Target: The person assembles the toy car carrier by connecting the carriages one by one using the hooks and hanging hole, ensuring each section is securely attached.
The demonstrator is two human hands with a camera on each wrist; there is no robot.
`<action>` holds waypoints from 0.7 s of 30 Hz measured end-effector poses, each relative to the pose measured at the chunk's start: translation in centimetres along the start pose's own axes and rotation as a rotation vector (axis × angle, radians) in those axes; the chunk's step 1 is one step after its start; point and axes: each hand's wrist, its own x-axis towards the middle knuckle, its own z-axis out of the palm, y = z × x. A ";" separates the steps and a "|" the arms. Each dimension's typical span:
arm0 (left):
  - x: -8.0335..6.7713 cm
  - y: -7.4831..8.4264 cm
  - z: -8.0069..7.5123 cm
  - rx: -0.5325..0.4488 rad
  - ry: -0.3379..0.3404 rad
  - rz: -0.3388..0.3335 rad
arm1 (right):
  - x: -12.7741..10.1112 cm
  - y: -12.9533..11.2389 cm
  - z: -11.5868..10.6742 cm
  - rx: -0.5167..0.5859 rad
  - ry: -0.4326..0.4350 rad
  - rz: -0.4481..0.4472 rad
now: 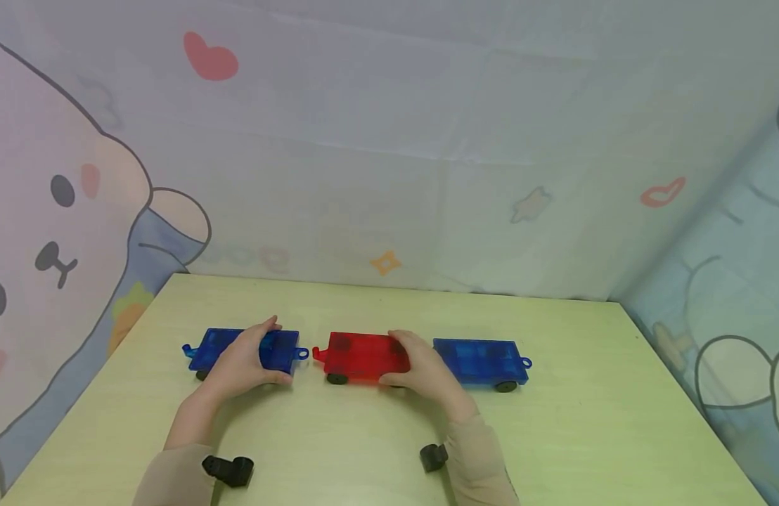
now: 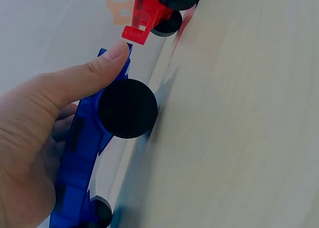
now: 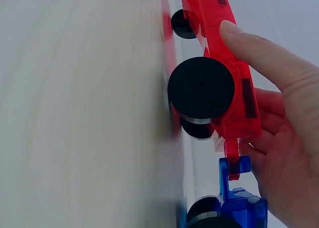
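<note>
Three flat toy cars with black wheels stand in a row on the light green table [image 1: 586,436]. My left hand [image 1: 250,360] grips the left blue car [image 1: 215,346], thumb on its near edge and fingers over the far edge. My right hand [image 1: 421,369] grips the right end of the red car [image 1: 358,353]. The red car's rear hook sits in the right blue car's [image 1: 484,360] coupling, as the right wrist view shows [image 3: 233,165]. The left blue car's loop [image 1: 301,353] and the red car's front hook [image 1: 316,353] are close but apart. In the left wrist view my thumb [image 2: 89,76] lies along the blue car [image 2: 82,153].
Two small black pieces are near the table's front edge, one by my left sleeve [image 1: 228,469] and one by my right sleeve [image 1: 434,457]. A cartoon-printed fabric backdrop [image 1: 389,176] closes in the back and both sides of the table.
</note>
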 end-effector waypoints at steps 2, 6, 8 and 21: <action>-0.1 0.0 0.0 -0.006 0.001 0.004 | 0.0 0.0 0.0 -0.004 0.001 -0.001; -0.2 0.1 -0.1 -0.033 0.006 0.010 | 0.0 0.0 0.1 -0.009 0.000 0.000; -0.2 0.2 -0.1 -0.049 0.008 0.010 | 0.0 0.0 0.0 -0.008 -0.001 -0.001; -0.1 0.5 0.1 -0.074 0.027 0.027 | -0.1 -0.1 0.0 0.000 -0.001 -0.005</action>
